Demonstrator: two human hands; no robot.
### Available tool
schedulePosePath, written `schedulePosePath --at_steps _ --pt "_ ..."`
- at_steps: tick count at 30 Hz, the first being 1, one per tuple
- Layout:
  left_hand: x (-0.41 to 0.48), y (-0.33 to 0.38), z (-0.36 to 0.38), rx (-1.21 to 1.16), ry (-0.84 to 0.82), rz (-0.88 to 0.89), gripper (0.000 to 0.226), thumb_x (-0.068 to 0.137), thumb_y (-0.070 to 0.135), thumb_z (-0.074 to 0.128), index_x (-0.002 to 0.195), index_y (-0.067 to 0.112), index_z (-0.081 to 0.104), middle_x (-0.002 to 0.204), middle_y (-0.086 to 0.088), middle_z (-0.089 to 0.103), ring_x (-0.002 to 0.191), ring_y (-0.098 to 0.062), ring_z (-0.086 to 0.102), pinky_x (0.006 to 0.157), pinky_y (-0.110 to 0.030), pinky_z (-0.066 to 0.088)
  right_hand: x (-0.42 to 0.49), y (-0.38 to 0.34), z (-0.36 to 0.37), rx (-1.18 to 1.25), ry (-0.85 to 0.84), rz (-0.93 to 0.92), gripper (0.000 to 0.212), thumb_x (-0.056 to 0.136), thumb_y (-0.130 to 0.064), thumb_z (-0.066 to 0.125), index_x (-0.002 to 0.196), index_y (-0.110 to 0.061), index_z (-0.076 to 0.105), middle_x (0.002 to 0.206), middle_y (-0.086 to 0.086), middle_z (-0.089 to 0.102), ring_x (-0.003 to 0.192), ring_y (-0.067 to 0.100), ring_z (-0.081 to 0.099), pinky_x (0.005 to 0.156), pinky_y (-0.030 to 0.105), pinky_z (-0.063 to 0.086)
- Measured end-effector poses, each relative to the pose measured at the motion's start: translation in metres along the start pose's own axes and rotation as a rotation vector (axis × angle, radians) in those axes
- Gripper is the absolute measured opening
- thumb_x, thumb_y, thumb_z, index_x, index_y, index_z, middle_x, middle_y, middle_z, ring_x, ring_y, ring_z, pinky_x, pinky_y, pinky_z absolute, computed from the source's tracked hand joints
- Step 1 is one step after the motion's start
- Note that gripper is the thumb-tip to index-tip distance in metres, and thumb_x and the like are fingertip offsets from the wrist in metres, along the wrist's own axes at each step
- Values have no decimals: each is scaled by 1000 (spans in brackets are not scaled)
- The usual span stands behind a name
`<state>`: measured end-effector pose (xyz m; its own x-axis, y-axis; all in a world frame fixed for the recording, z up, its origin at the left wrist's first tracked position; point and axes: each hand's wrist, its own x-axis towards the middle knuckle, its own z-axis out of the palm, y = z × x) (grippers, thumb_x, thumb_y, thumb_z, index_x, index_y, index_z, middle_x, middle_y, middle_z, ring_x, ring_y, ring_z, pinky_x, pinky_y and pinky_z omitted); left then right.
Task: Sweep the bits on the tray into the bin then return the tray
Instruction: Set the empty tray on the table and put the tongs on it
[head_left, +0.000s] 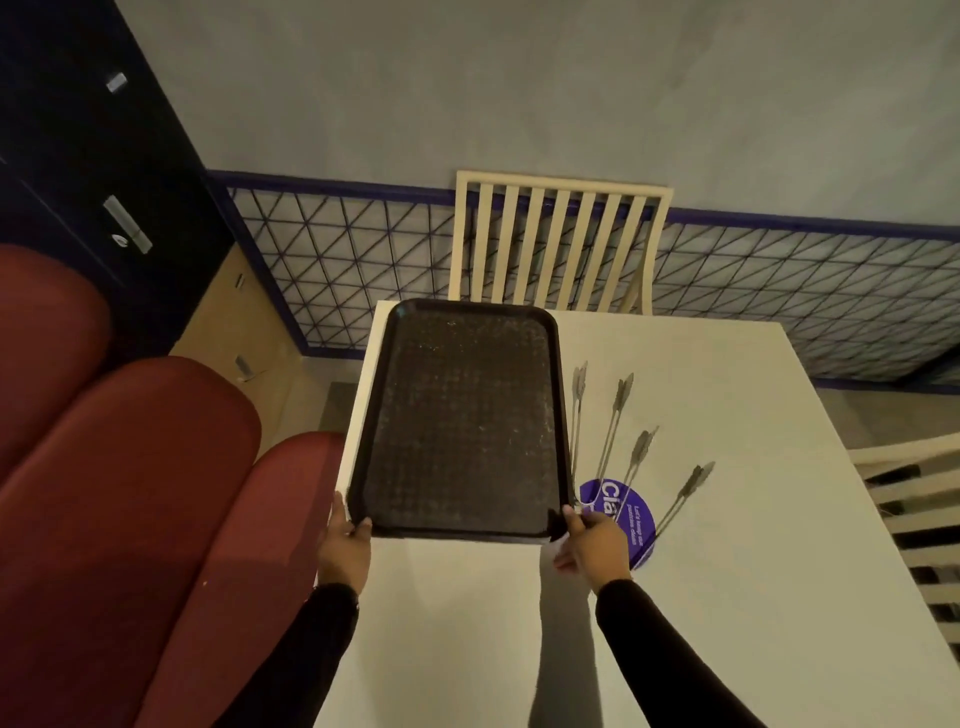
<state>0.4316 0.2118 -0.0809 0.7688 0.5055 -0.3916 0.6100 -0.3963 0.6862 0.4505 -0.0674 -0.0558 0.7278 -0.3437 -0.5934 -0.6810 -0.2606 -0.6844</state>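
A dark textured tray (462, 415) is held lengthwise above the left part of a white table (727, 519), its far end reaching the table's back edge. Fine pale specks dot its surface. My left hand (345, 545) grips the tray's near left corner, thumb over the rim. My right hand (592, 540) grips the near right corner. Both arms wear black sleeves. No bin is in view.
Several metal tongs (618, 415) lie fanned out on the table right of the tray, over a round purple sticker (636, 519). A cream slatted chair (556, 244) stands behind the table, another chair (914, 519) at right. Red cushioned seats (130, 493) fill the left.
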Motion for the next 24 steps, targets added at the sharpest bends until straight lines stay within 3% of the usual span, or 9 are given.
schedulePosePath --at_steps 3,5,10,15,17,19,21,24 --pt "-4 -11 5 -30 144 -47 57 83 0 61 137 0 42 128 -31 53 120 -44 48 106 -42 34 -11 14 -17 -119 53 -83 21 93 -29 50 91 -12 62 79 13 68 66 28 66 64 39 59" --pt "-13 -19 16 -12 194 -4 55 77 -6 65 130 -1 50 113 -36 57 104 -49 55 93 -53 46 -17 27 -33 -182 129 -143 23 93 -31 50 101 -13 62 90 11 68 75 27 66 69 38 60" --pt "-59 -3 36 -41 104 115 53 77 -11 61 129 -4 50 114 -34 54 103 -46 54 93 -51 46 -18 49 -68 12 356 -41 23 89 -28 58 102 -8 57 93 14 65 78 27 61 65 30 50" --pt "-85 2 52 -78 -33 142 49 82 -9 56 130 1 52 122 -27 51 109 -37 54 97 -43 46 4 63 -65 52 273 57 42 82 -42 63 111 -16 46 103 16 66 86 36 67 75 50 59" --pt "-95 8 55 -85 -73 173 47 83 -8 55 129 2 53 124 -23 51 110 -35 54 100 -43 45 8 57 -61 63 242 64 50 83 -38 65 119 -14 41 109 16 63 89 36 66 72 45 60" --pt "-99 15 58 -74 -107 213 44 84 -7 55 127 3 55 123 -21 52 111 -34 53 101 -45 45 15 53 -58 53 214 42 47 86 -28 64 121 -11 38 110 18 61 88 37 66 61 35 55" --pt "-102 26 62 -40 -142 256 41 85 -5 54 125 5 57 123 -19 52 111 -33 54 102 -45 44 20 52 -58 46 194 38 42 86 -20 63 118 -9 37 110 20 60 88 37 64 59 33 53" --pt "-103 54 73 60 -255 317 38 88 0 49 124 11 58 126 -15 48 112 -29 54 105 -32 40 23 54 -64 56 177 27 39 84 -15 63 114 -9 38 108 22 58 82 34 62 55 33 51"
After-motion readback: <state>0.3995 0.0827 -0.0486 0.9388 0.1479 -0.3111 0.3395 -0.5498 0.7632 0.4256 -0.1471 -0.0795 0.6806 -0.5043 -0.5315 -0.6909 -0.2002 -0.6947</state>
